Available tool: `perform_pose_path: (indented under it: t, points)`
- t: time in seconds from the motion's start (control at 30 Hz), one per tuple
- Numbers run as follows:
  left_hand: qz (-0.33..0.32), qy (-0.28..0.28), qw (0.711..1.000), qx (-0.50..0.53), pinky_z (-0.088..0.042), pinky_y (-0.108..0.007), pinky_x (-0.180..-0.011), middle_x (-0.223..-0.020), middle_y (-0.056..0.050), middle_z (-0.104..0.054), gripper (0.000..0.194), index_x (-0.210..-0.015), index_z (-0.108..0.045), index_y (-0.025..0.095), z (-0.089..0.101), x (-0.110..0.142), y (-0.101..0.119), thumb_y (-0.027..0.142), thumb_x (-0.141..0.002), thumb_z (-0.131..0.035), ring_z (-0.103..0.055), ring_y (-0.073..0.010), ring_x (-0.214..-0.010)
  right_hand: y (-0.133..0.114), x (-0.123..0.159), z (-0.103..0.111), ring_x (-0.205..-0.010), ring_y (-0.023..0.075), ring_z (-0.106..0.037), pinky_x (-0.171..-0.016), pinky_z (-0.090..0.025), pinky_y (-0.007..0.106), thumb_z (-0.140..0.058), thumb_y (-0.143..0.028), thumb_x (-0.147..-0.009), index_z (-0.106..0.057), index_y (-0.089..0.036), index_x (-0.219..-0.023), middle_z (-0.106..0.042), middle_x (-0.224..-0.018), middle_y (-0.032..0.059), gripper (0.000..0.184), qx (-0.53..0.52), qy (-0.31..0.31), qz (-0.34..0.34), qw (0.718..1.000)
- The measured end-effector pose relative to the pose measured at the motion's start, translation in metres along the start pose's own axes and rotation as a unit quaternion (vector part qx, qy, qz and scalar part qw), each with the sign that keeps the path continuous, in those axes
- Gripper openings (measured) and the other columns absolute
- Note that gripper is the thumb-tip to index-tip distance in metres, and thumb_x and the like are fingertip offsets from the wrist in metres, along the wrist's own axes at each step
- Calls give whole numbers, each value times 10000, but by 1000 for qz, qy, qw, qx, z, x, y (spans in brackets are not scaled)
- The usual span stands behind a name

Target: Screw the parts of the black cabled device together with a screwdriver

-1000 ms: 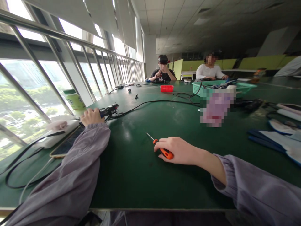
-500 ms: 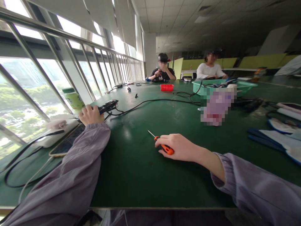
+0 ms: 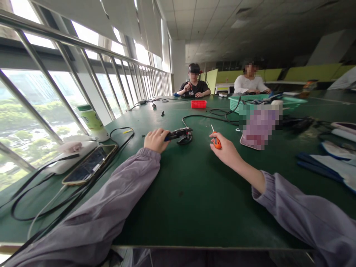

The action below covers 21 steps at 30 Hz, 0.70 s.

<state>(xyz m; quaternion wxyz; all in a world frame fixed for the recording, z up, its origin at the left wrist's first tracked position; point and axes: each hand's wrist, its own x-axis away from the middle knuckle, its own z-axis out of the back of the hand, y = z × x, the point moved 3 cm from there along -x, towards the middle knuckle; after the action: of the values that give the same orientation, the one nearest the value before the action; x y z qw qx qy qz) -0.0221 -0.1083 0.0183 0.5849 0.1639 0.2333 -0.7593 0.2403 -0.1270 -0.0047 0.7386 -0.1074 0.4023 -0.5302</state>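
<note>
My left hand is closed around one end of a black corded device just above the table, left of centre. Its far end looks uneven, as if inner parts show, but its exact kind is unclear. A black cable runs from it toward the back right. Across a small gap, my right hand grips an orange and black screwdriver. The thin metal shaft points away from me, and its tip touches nothing I can make out.
On the left lie a phone, a white box with cords and a green cup. Farther off stand a red tray and a green basket. A pinkish phone and gloves lie right. Two people sit opposite.
My left hand has carried the corded device right, from beside the cup to the middle. My right hand has moved the screwdriver forward and right, turning its tip away from me.
</note>
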Motion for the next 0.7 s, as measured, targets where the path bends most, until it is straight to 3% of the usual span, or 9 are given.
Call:
perform_pose_path:
  t: [0.17, 0.3, 0.47, 0.63, 0.7]
  points:
    - [-97, 6, 992, 86, -390, -329, -822, -1084, -51, -645, 437, -1219, -530, 249, 1, 4, 54, 490, -863, -452, -575, -219, -987, 1, -3, 10, -920, 210, -624, -868, -445, 357, -505, -312, -794, -527, -207, -1065, -651, -991, 70, 292, -63, 70, -1, 996]
    - [-96, 4, 991, 97, -381, -352, -891, -1085, -70, -651, 450, -1184, -554, 218, -2, 1, 63, 506, -844, -492, -548, -235, -1039, 1, -3, 8, -913, 197, -630, -878, -441, 348, -499, -332, -801, -537, -214, -1044, -664, -976, 55, 272, -78, 44, -14, 996]
    - [3, -15, 1000, 22, -368, -366, -923, -1128, -86, -630, 381, -1151, -576, 195, -18, -9, 20, 429, -895, -418, -529, -255, -1075, 3, -3, 2, -948, 218, -606, -852, -447, 365, -509, -254, -758, -548, -213, -1054, -640, -1051, 63, 301, 7, -18, -7, 1000]
    - [171, -56, 984, -14, -394, -373, -905, -1186, -85, -600, 351, -1133, -591, 226, -27, -3, -62, 343, -904, -352, -520, -258, -1107, 1, -2, 1, -932, 224, -593, -842, -453, 374, -501, -232, -743, -540, -198, -1080, -615, -1077, 79, 341, 30, -13, 24, 999]
    - [210, -67, 975, -23, -397, -371, -904, -1220, -85, -578, 357, -1160, -578, 237, -26, 5, -91, 267, -876, -364, -507, -260, -1133, 1, -2, 1, -935, 226, -592, -843, -452, 378, -495, -232, -746, -531, -195, -1101, -615, -1072, 82, 358, 29, -3, 21, 999]
